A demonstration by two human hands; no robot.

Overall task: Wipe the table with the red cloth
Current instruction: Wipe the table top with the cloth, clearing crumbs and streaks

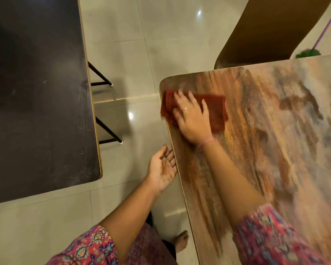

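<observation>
A folded red cloth [216, 109] lies at the far left edge of the wood-grain table [266, 150], its left end hanging slightly over the rim. My right hand [192, 119] presses flat on the cloth with fingers spread and straight. My left hand [163, 169] is held palm up, fingers relaxed, right beside the table's left edge and just below its level, holding nothing.
A dark table [38, 96] with black metal legs [105, 131] stands to the left across a strip of glossy tiled floor [134, 54]. A brown chair back [266, 29] is behind the wood-grain table, with a purple-handled green broom [308, 53]. My bare foot [182, 240] is below.
</observation>
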